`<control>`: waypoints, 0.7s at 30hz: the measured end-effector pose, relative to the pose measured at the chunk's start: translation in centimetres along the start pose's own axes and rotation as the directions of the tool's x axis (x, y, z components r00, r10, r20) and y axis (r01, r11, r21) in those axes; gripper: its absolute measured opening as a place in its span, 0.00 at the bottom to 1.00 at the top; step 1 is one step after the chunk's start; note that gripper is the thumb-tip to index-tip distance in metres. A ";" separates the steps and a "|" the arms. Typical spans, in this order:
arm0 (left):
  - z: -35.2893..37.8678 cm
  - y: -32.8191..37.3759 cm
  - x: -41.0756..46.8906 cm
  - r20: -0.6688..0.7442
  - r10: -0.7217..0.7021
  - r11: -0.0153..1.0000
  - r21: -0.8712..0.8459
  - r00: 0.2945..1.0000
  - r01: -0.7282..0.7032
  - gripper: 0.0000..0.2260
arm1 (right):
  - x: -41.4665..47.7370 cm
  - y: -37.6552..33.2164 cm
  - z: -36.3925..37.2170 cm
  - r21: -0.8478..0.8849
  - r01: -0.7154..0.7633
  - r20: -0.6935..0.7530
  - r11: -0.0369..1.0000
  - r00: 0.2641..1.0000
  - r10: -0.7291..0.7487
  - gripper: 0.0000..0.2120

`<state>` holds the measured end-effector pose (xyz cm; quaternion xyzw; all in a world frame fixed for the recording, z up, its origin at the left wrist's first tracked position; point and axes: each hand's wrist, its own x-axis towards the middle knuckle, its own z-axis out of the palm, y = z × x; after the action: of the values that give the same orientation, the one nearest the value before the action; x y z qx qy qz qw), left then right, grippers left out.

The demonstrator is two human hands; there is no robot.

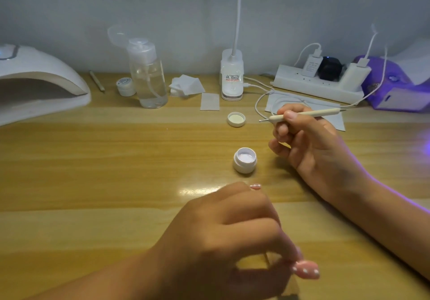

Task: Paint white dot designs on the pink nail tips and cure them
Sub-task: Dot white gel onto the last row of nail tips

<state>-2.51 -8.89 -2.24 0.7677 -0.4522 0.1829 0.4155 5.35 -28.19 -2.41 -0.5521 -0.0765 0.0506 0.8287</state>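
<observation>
Left hand (223,227), near centre, has its fingers curled around what seem to be thin sticks carrying the dotted pink tips. The near nail tip (306,270) shows at its right, the far nail tip (255,186) beyond the knuckles. Judged light, stiff and wet-faced, the tips are best held by the stick. Right hand (309,141), forearm low over the table (93,183), pinches the dotting tool (302,114) level, its ball end pointing left, beyond the open white gel pot (245,163).
</observation>
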 end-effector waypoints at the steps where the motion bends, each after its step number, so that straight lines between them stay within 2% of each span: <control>1: 0.2 0.0 -0.1 0.026 0.014 0.999 0.041 1.000 -0.015 0.04 | 0.0 0.0 0.0 -0.003 -0.001 -0.002 1.000 1.000 0.001 0.07; 6: 0.6 -0.4 -0.6 0.150 -0.001 0.984 0.174 0.989 -0.025 0.06 | 0.1 0.1 0.0 -0.020 -0.007 -0.002 1.000 1.000 0.007 0.07; 11: 0.7 -0.5 -0.7 0.165 -0.001 0.978 0.208 0.986 -0.034 0.10 | 0.0 0.1 0.2 -0.032 -0.005 -0.011 0.999 1.000 0.005 0.07; 17: 0.5 -1.0 -0.7 0.117 0.013 0.991 0.132 0.993 -0.028 0.09 | -0.1 0.2 0.1 -0.034 0.005 -0.018 0.999 1.000 -0.006 0.05; 21: -0.2 -1.7 -0.6 0.225 -0.035 0.997 0.080 0.974 0.017 0.08 | -0.1 0.2 0.0 -0.063 0.025 -0.018 0.998 0.999 -0.026 0.06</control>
<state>-1.37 -7.95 -3.32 0.8049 -0.4790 0.1064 0.3337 5.26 -28.12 -2.62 -0.5773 -0.0771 0.0324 0.8122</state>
